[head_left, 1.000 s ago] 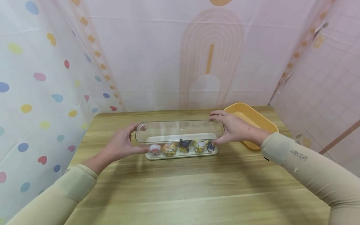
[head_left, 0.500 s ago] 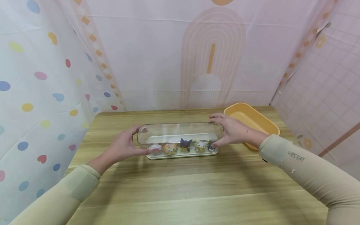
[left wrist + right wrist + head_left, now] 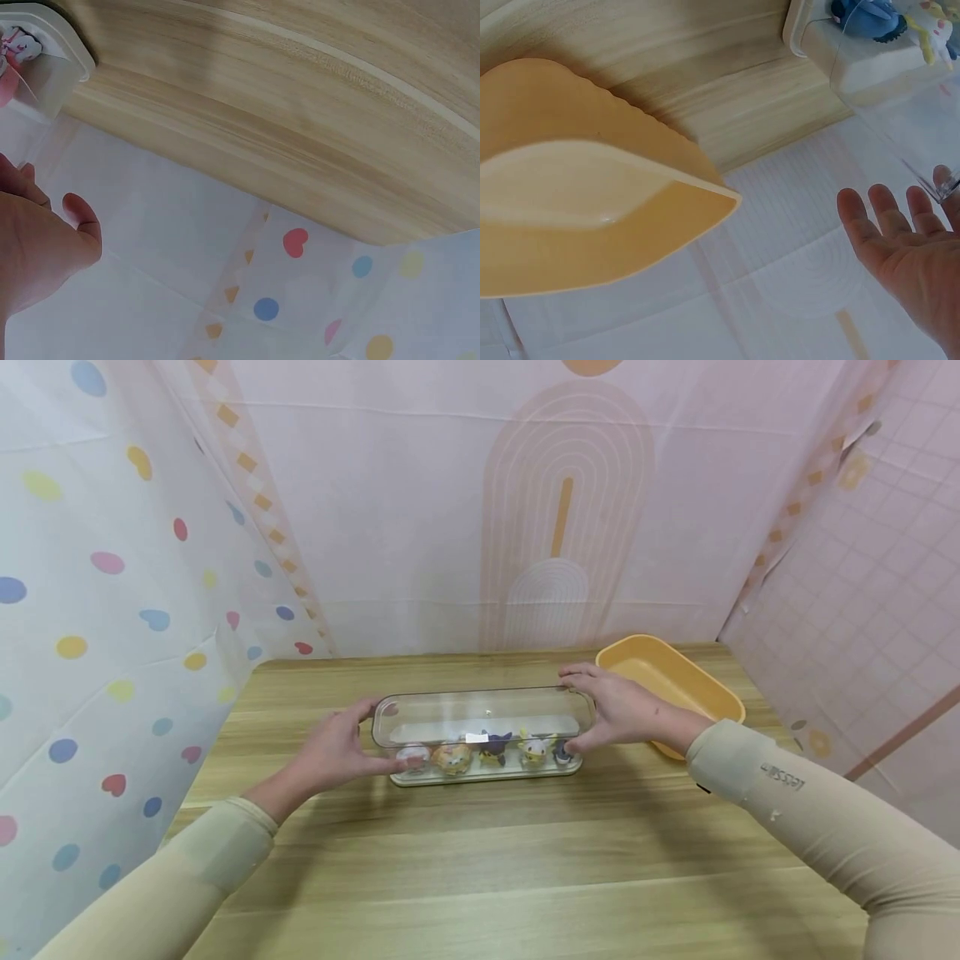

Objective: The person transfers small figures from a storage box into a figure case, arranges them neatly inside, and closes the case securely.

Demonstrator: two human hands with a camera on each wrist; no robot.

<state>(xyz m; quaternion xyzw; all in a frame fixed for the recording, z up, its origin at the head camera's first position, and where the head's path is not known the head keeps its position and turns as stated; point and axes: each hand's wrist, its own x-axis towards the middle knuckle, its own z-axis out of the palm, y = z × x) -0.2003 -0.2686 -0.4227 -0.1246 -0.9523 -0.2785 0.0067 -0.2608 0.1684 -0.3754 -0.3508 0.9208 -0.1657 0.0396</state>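
A long clear plastic cover (image 3: 450, 706) hangs over a white base (image 3: 487, 774) on the table. My left hand (image 3: 333, 752) grips its left end between thumb and fingers, while my right hand (image 3: 618, 706) holds the right end the same way. Several small figurines stand in a row on the base: pink-and-white (image 3: 21, 49), orange (image 3: 452, 760), dark purple with pointed ears (image 3: 493, 749), white-and-yellow (image 3: 931, 31) and blue (image 3: 870, 16). Both thumbs overlap the end figurines in the head view. The right wrist view shows the cover's corner at my fingertips.
Behind my right hand, a yellow-orange plastic tub (image 3: 678, 681) rests at the table's back right. Patterned cloth (image 3: 405, 527) rises behind the wooden table (image 3: 480, 868) and along both sides.
The cover has shifted slightly to the right and a little lower at its left end, my left hand moving with it. My right hand stays nearly in place, still holding the cover.
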